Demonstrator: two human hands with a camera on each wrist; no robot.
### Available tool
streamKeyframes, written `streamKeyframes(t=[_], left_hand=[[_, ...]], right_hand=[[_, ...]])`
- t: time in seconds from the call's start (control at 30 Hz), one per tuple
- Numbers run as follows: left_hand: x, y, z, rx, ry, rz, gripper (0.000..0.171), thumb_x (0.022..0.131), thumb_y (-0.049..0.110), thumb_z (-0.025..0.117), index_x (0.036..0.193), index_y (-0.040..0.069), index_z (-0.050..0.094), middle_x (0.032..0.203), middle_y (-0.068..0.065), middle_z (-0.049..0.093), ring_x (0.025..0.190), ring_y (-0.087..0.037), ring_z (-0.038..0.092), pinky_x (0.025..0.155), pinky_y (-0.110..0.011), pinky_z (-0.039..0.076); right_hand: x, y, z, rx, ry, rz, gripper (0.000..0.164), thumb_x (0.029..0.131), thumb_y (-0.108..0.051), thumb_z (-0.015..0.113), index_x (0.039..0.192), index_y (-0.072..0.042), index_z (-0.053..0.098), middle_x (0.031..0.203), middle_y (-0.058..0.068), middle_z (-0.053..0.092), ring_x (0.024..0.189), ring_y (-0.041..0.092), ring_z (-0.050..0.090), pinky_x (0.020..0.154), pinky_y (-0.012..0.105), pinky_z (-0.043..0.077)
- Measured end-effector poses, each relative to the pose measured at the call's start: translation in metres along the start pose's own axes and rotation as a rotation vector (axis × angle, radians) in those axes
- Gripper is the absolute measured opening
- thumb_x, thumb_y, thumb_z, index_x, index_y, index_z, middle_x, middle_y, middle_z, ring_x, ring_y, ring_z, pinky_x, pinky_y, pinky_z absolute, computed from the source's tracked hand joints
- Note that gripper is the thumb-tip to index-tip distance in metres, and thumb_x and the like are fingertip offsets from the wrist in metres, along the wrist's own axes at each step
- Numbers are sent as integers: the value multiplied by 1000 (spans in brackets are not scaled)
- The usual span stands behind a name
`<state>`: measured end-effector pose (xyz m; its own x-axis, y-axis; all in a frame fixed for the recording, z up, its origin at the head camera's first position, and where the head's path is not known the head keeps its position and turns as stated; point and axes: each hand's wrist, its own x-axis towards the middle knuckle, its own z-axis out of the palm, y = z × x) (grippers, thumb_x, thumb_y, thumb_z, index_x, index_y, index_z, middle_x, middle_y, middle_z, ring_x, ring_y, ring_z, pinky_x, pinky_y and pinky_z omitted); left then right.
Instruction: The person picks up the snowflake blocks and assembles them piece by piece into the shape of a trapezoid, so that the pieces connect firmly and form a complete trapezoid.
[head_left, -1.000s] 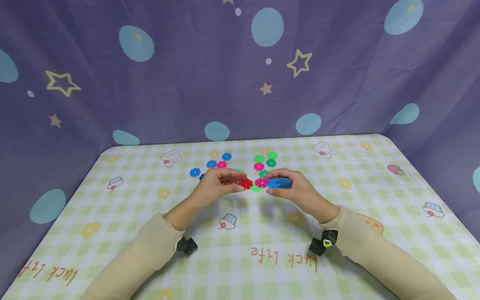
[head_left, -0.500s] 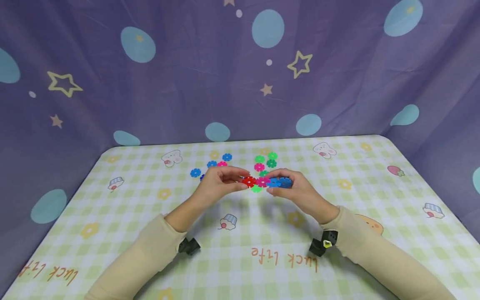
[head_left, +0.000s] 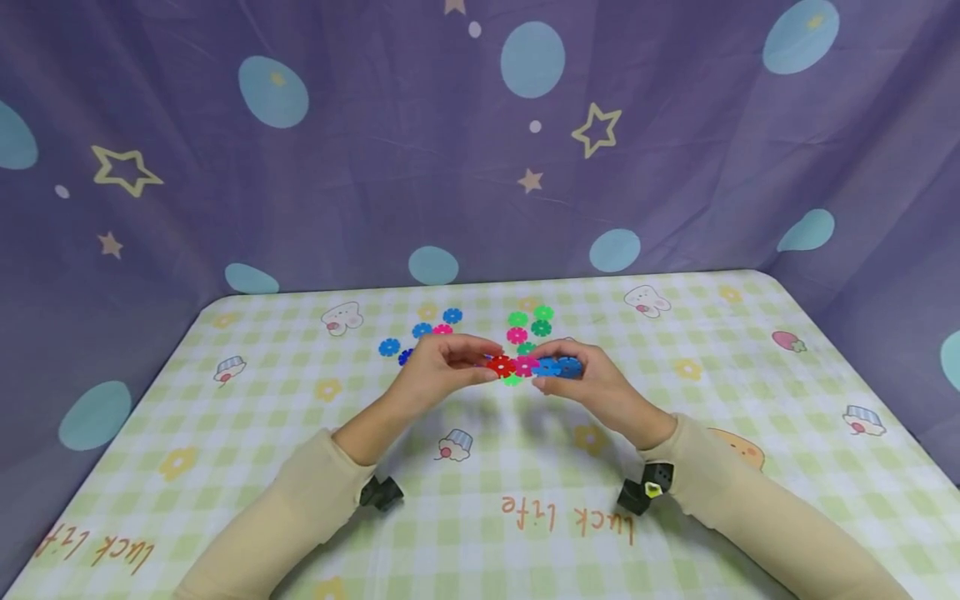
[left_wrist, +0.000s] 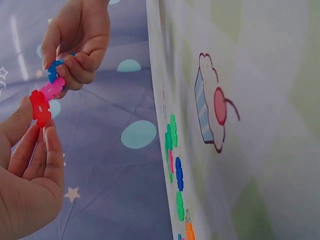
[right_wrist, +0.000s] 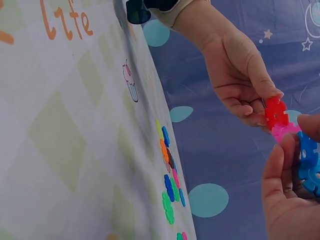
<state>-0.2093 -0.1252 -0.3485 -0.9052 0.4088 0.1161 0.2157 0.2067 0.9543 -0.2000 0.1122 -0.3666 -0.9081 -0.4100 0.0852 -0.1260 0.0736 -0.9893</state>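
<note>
My left hand [head_left: 431, 371] pinches a red notched snowflake disc [head_left: 501, 367] between thumb and fingertips, above the table. Facing it, my right hand [head_left: 600, 385] grips a short chain of blue snowflake discs [head_left: 548, 367] with a pink disc [head_left: 526, 365] at its inner end. In the left wrist view, the edge of the red disc [left_wrist: 40, 108] meets the pink disc [left_wrist: 52, 90], which joins the blue disc [left_wrist: 54, 71]. The right wrist view has the red disc [right_wrist: 276, 113] tilted against the pink one [right_wrist: 285, 131]. My right fingers partly hide the blue discs.
Loose discs lie on the checked tablecloth [head_left: 285, 467] behind the hands: blue ones [head_left: 389, 347] at left, green ones [head_left: 541, 328] and a pink one [head_left: 517, 335] at right. Some are hidden behind my left hand. A purple patterned curtain [head_left: 360, 192] closes off the back.
My left hand has moved slightly right, bringing the red disc from beside the pink disc up against it. My right hand has stayed almost still.
</note>
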Motion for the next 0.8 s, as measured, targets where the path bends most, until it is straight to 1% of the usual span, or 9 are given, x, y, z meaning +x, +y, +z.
streamKeyframes(t=[0.13,0.2,0.3,0.4,0.47,0.57,0.63,0.73,0.8], left_hand=[[1,-1,1,0,0,-6,28,80,6,74,108,0,69,103,-12,70,82,-16,67,73,-28,55],[2,-2,1,-1,-5,-15,28,81,6,73,108,-1,69,104,-12,70,83,-18,67,73,-29,55],[3,-3,0,-9,-22,-43,28,83,6,71,110,-1,68,100,-13,71,84,-28,68,75,-39,56],[4,-4,0,-16,-39,-77,28,85,7,69,112,-1,67,95,-13,72,84,-40,66,77,-51,53],[4,-4,0,-18,-47,-94,28,86,8,69,113,0,67,93,-13,72,85,-43,64,77,-55,51],[4,-4,3,-33,-47,-114,30,85,9,70,114,1,67,93,-11,72,87,-45,63,78,-56,51],[4,-4,5,-49,-46,-120,31,85,9,70,114,2,67,93,-10,72,89,-45,63,78,-55,51],[3,-3,8,-77,-43,-120,32,85,8,69,116,1,66,94,-8,72,90,-45,63,78,-52,52],[2,-2,10,-97,-34,-128,33,86,7,68,118,0,65,92,-6,72,88,-39,65,78,-48,53]], right_hand=[[0,2,0,11,-3,-11,30,85,-8,68,113,-1,62,112,9,60,83,14,58,77,28,53],[0,3,0,14,-8,-18,30,85,-6,68,113,0,61,110,9,60,82,15,58,78,29,53],[0,4,0,17,-12,-30,30,85,-7,68,113,0,61,106,8,61,83,18,58,78,29,53],[0,5,0,23,-13,-44,29,85,-7,68,112,0,61,100,8,62,82,21,59,78,30,53],[0,6,1,25,-10,-59,26,87,-8,67,111,0,62,95,9,62,80,23,60,77,31,53],[1,9,1,48,2,-80,21,90,-11,64,108,0,62,89,11,61,77,26,59,77,37,53],[2,10,1,65,13,-99,19,91,-12,63,105,1,63,86,11,61,75,28,57,74,39,53],[3,12,1,98,41,-126,15,90,-10,63,100,3,65,84,8,60,71,25,56,70,40,52],[3,13,1,111,56,-147,14,89,-6,64,98,5,66,83,8,61,69,21,56,67,38,52]])
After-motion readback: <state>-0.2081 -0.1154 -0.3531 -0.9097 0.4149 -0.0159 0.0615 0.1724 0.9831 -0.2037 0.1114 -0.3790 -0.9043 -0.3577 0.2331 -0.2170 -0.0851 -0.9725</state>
